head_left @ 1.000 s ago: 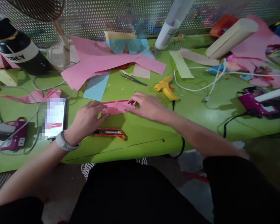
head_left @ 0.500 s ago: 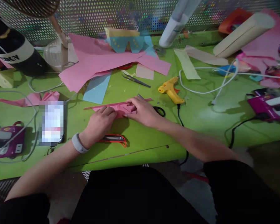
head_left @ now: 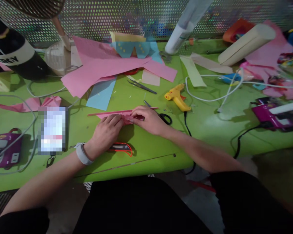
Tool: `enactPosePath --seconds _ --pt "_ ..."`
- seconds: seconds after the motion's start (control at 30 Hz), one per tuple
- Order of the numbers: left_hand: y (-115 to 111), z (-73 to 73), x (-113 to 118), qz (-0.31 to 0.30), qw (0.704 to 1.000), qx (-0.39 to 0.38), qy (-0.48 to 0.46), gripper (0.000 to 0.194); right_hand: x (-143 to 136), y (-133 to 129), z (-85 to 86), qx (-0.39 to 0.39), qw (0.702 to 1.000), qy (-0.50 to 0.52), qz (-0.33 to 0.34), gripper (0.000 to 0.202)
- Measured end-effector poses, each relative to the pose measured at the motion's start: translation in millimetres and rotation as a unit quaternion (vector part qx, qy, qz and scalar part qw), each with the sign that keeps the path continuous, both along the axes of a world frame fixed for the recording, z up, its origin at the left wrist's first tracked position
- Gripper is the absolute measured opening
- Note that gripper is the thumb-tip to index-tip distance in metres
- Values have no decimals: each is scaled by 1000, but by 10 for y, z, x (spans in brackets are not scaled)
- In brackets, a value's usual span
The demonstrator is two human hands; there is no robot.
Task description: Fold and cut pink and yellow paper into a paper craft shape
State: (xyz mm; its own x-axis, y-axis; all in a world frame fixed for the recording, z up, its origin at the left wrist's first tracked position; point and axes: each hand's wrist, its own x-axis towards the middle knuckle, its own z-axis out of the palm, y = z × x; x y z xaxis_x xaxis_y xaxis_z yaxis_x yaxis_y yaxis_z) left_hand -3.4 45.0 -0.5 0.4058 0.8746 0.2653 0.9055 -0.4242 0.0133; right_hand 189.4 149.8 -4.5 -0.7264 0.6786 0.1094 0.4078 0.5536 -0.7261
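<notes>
A small piece of folded pink paper (head_left: pixel 127 118) lies on the green table between my two hands. My left hand (head_left: pixel 106 130), with a pale band at the wrist, presses its curled fingers on the left part of the paper. On the right end, my right hand (head_left: pixel 149 119) pinches the paper between thumb and fingers, which hide part of it. A narrow pink strip (head_left: pixel 94 114) runs just behind. Partly under my right hand lie scissors (head_left: pixel 166 119) with black handles. An orange-edged utility knife (head_left: pixel 121 147) rests in front of my left hand.
Beyond my hands lie tweezers (head_left: pixel 143 86), a yellow glue gun (head_left: pixel 177 97), blue paper (head_left: pixel 102 94) and large pink sheets (head_left: pixel 100 66). A phone (head_left: pixel 54 128) lies at left. Purple power blocks (head_left: pixel 271 113) with cables sit at both sides. A dark bottle (head_left: pixel 17 48) leans back left.
My right fingers have closed in lower and flatter on the pink paper. My left hand stays on its left part. The whole view has shifted slightly.
</notes>
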Motion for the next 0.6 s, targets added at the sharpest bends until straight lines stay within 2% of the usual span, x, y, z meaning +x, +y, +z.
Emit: enactPosePath --seconds 0.13,0.33,0.6 --pt "6 -46 -14 1 1000 -11 -21 31 -31 -29 -38 35 999 -6 -40 14" --pt "16 -23 10 25 999 -32 -32 32 -53 -68 -86 96 994 8 -45 9" --pt "31 -38 4 31 999 -25 -11 33 -95 -61 -64 115 989 -46 -75 9"
